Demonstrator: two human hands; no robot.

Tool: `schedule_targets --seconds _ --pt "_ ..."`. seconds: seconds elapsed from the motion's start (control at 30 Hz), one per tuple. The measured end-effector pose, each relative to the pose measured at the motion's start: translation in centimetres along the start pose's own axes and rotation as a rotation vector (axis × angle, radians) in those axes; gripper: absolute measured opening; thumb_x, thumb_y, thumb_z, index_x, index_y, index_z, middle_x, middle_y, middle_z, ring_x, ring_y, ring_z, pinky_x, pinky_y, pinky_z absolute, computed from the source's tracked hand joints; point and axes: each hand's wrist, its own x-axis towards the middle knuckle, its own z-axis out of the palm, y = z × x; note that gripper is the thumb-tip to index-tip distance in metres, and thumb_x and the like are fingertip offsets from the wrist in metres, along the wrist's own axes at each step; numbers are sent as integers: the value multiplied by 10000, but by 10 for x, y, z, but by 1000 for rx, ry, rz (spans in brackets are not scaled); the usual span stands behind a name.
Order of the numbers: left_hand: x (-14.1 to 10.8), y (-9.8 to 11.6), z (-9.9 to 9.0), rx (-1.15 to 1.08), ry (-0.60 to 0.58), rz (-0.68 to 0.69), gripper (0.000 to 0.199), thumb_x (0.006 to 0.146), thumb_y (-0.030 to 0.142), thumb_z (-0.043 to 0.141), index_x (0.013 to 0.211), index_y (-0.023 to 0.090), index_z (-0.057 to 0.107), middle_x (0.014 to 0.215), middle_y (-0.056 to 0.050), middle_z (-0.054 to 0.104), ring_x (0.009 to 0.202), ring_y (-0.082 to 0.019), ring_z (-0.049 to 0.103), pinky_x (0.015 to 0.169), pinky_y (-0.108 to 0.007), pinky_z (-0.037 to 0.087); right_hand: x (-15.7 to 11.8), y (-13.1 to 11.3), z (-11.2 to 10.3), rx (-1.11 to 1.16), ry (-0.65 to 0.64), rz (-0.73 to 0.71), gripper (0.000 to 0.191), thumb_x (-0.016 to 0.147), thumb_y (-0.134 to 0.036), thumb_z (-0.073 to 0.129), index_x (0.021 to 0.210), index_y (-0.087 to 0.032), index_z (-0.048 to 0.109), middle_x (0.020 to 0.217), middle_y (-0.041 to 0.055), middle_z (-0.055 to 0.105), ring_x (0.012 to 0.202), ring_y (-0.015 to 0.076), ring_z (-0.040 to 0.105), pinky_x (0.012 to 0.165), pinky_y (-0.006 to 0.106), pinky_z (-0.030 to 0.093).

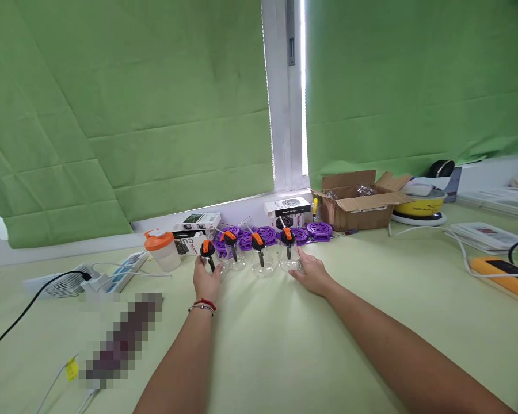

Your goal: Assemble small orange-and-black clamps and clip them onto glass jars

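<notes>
- Orange-and-black tops cap four clear bottles standing in a row near the back edge of the pale green bench.
- Each bottle's long axis runs upright; dark handles hang down the side facing the near edge.
- On the two right-hand bottles, thin pale spouts slant up toward the back edge and a little left.
- I see the left hand curled round the left-end bottle, thumb on one side, fingers on the other.
- The right hand clasps the right-end bottle low down, thumb in front and fingers reaching behind, their tips hidden.
- Behind the row, purple round pieces are partly covered by the bottles.
- The clear walls are hard to make out against the bench, and I cannot tell whether they hold anything.
- Toward the left, a blocked-out patch hides whatever lies there.
- An orange case is cut off at the right; both forearms run out of sight below.
</notes>
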Motion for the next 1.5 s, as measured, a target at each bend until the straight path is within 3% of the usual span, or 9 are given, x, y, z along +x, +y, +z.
schedule_targets --seconds 0.17,0.4,0.63,0.7,0.9,1.13,1.3,1.4,1.5 --pt "-2 6 -9 -44 61 -59 591 579 315 756 1093 157 512 1006 -87 600 963 -242 581 855 -386 453 -4 0 0 27 88 18 851 786 -557 516 1445 -125 194 1462 160 320 1351 300 261 1070 445 231" --pt "-31 45 -33 -428 -44 -250 504 533 356 782 930 152 547 738 8 572 659 -138 556 653 -295 475 -35 -35 -23 341 401 -140 548 831 -473 474 1289 -181 398 1307 132 467 1256 274 371 1058 435 283" --pt "-105 106 -31 -888 -511 -158 466 528 268 818 891 168 542 737 8 603 657 -131 576 612 -249 473 -85 -101 -16 1389 -622 308 611 770 -728 377 1050 -200 501 948 71 574 746 197 633 596 330 499" --pt "-111 109 -32 -884 -590 -129 481 558 320 801 931 172 537 802 -14 613 696 -143 582 611 -252 480 -89 -102 -15 1453 -637 346 504 778 -635 481 1010 -188 500 827 37 579 616 141 610 509 245 455" --pt "-97 90 -37 -573 -486 -195 439 764 614 497 891 193 518 743 -4 544 607 -137 512 455 -231 385 -90 -90 -21 1207 -370 382 528 704 -524 657 1070 -234 410 686 -40 521 470 83 509 370 165 314" --pt "-102 82 -26 -232 -339 12 410 827 578 421 636 216 396 566 36 436 529 -129 414 509 -250 319 -92 -95 -33 1209 -436 325 559 723 -675 525 1073 -262 385 906 15 509 513 95 545 362 191 297" --pt "-100 89 -27 -365 -492 -332 433 830 613 331 629 231 369 461 66 359 381 -108 328 400 -233 227 -95 -90 -55 907 -276 -209 659 590 -349 768 1145 -300 415 1239 56 445 959 187 551 680 278 468" --pt "-97 92 -31 -431 -567 -497 442 805 642 343 636 234 373 431 86 311 333 -94 266 369 -222 161 -99 -91 -66 683 -202 -509 634 585 -316 779 1142 -281 478 1379 71 356 1257 270 349 943 385 388" --pt "-95 89 -33 -414 -434 -345 428 811 619 363 641 227 396 476 73 342 385 -101 325 400 -228 222 -98 -92 -64 809 -241 -313 747 652 -542 699 1279 -299 373 1408 101 312 1274 285 348 951 423 393"
